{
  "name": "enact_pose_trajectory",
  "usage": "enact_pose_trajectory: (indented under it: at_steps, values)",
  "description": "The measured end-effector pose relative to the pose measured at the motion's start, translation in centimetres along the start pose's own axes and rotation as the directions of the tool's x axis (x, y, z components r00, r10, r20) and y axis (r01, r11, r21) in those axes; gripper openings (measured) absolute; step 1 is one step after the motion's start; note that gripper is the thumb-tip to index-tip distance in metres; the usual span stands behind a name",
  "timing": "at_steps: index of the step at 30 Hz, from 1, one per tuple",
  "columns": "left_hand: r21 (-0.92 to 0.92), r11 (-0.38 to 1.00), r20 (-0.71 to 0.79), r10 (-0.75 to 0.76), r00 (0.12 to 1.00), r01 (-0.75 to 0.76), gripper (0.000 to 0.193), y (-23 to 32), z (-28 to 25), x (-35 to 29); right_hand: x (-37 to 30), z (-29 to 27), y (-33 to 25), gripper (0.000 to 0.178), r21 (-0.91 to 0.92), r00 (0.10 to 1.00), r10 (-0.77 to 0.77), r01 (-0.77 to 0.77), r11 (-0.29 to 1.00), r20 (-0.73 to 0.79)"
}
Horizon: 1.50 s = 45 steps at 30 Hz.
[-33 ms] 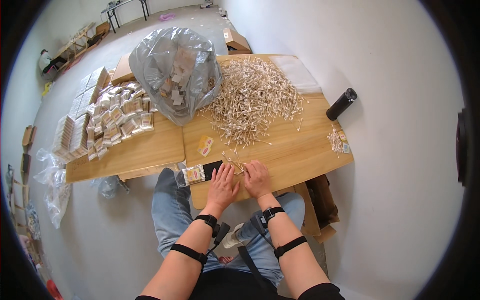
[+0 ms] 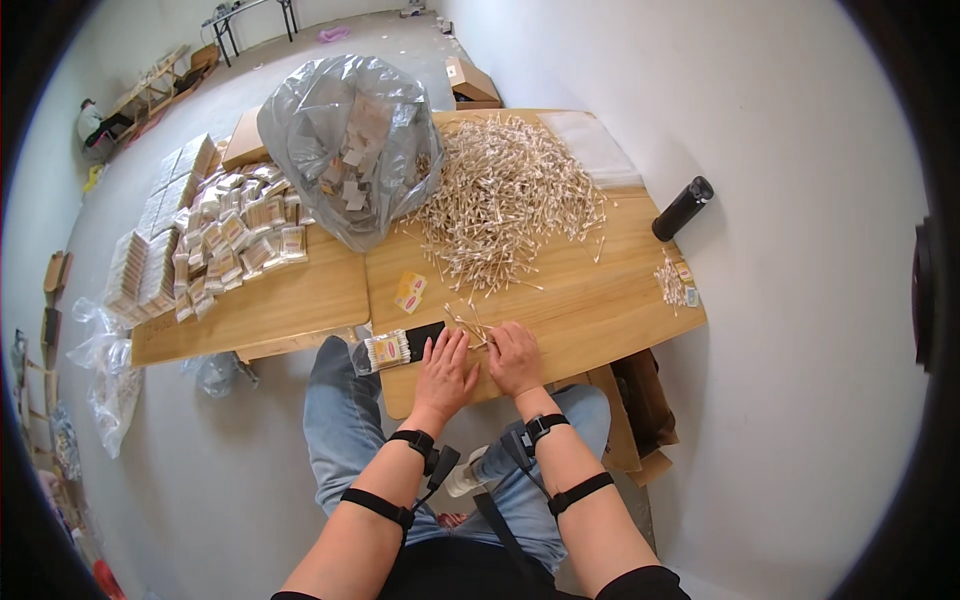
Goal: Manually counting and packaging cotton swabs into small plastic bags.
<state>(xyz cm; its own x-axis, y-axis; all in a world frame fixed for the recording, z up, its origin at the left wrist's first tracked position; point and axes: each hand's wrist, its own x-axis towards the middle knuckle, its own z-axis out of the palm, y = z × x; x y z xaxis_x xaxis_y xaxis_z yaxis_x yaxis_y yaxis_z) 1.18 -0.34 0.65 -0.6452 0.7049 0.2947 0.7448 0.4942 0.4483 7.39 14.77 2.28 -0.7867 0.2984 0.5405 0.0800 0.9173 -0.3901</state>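
At the near table edge, my left hand (image 2: pixel 446 373) lies flat with its fingers stretched out. Its fingertips rest by a black flat piece (image 2: pixel 426 336). Just left of that piece is a clear packet of cotton swabs (image 2: pixel 387 350) with a yellow and red label. My right hand (image 2: pixel 515 360) is beside it, fingers bent and closed at the ends of a few loose cotton swabs (image 2: pixel 466 322); the fingertips are partly hidden. Beyond both hands rises a large heap of cotton swabs (image 2: pixel 510 200). Two yellow label cards (image 2: pixel 410 291) lie to the left of the loose swabs.
A grey plastic bag (image 2: pixel 300 130) with paper scraps stands left of the heap. Several filled packets (image 2: pixel 233 232) and stacked packs (image 2: pixel 157 268) cover the table's left part. At the right edge are a black bottle (image 2: pixel 684 208) and a small swab pile (image 2: pixel 669 279). A person sits far left.
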Motion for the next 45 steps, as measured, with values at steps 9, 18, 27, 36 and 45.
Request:
enact_pose_trajectory:
  at_steps: [9, 18, 27, 36, 45]
  values:
    - [-0.075, 0.992, 0.048, 0.101, 0.994, -0.097, 0.053, 0.4, -0.5, 0.1, -0.9, 0.4, 0.9, 0.011, -0.013, 0.992, 0.127, -0.127, 0.992, 0.022]
    - [0.010, 1.000, -0.028, -0.016, 0.999, 0.016, 0.056, -0.2, 0.5, -0.1, 0.0, 0.9, 0.7, 0.027, -0.007, 0.977, 0.213, -0.213, 0.977, -0.018]
    - [-0.003, 0.994, -0.068, -0.107, 0.992, 0.107, 0.052, -0.5, 0.9, 0.0, 2.0, 3.6, -2.5, 0.030, -0.126, 0.983, 0.185, -0.182, 0.975, 0.010]
    - [0.030, 0.994, -0.116, -0.099, 0.988, 0.103, 0.050, -0.7, 1.4, 0.0, 2.0, 2.0, 1.4, 0.006, 0.446, 0.970, 0.158, -0.226, 0.866, 0.183]
    - [0.065, 0.995, -0.073, -0.070, 0.995, 0.074, 0.046, -0.3, 1.0, 0.3, 3.7, 1.8, 2.4, 0.006, 0.275, 0.968, 0.209, -0.240, 0.931, 0.140]
